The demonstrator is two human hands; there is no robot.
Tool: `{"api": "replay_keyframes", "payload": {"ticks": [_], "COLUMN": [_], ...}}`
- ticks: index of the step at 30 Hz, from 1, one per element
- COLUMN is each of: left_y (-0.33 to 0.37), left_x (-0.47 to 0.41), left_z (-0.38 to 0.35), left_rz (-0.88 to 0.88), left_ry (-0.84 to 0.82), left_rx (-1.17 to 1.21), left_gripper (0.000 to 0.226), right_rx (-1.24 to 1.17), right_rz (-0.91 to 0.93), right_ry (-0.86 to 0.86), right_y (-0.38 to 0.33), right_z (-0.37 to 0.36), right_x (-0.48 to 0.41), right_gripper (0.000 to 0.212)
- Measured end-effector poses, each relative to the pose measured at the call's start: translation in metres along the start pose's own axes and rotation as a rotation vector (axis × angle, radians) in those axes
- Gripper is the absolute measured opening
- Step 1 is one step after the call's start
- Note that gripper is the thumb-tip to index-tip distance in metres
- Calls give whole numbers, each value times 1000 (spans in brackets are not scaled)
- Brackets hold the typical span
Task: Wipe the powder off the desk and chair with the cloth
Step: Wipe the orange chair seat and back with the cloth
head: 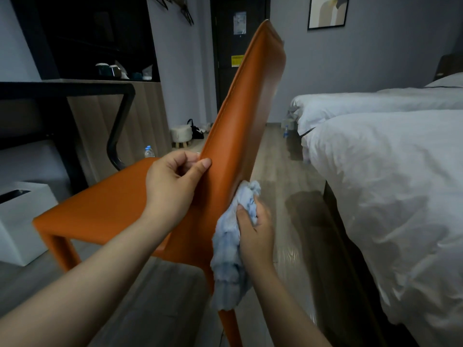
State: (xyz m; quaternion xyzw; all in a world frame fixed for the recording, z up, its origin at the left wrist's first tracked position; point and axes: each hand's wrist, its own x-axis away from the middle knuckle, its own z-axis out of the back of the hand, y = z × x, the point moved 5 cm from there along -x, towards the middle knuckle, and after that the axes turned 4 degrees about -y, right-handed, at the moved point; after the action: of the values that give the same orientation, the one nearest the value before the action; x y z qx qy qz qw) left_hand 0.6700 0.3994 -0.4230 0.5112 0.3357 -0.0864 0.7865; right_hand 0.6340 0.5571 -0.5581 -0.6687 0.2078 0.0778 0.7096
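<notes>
I saw the left hand [172, 181] pinching the back edge of the chair [246, 108], the right hand [254, 229] gripping the cloth [226, 256] against it, the bed [388, 196] close beside the chair.

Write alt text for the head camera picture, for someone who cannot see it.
A person's left hand grips the backrest edge of an orange chair while the right hand holds a light blue cloth against the backrest's rear. White beds stand to the right.
</notes>
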Motion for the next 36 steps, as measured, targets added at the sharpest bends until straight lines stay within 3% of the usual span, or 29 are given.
{"api": "replay_keyframes", "payload": {"ticks": [3, 6, 10, 15, 20, 26, 33, 36], "left_y": [2, 6, 10, 18, 44, 116, 133, 125], "left_x": [2, 5, 6, 4, -6, -51, -78, -79], "left_z": [1, 1, 1, 3, 3, -7, -32, -38], "left_rz": [-4, -6, 12, 31, -49, -244, -290, -292], "left_ry": [-6, -7, -14, -21, -76, -32, -65, -66], "left_rx": [-24, -45, -46, -100, -183, -191, -159, -151], "left_gripper": [17, 17, 16, 18, 7, 19, 35, 16], "right_rx": [-1, -14, 0, 52, 106, -44, -87, -64], "right_rz": [-38, -63, -102, -142, -34, 161, 356, 402], "right_ry": [34, -3, -36, -26, 88, 183, 218, 191], "right_y": [14, 23, 32, 24, -37, -125, -191, -200], "right_z": [-5, -8, -1, 36, 74, 99, 94, 84], "right_x": [9, 16, 23, 12, -44, -94, -131, -139], "right_gripper": [35, 36, 9, 10, 6, 36, 39, 40]}}
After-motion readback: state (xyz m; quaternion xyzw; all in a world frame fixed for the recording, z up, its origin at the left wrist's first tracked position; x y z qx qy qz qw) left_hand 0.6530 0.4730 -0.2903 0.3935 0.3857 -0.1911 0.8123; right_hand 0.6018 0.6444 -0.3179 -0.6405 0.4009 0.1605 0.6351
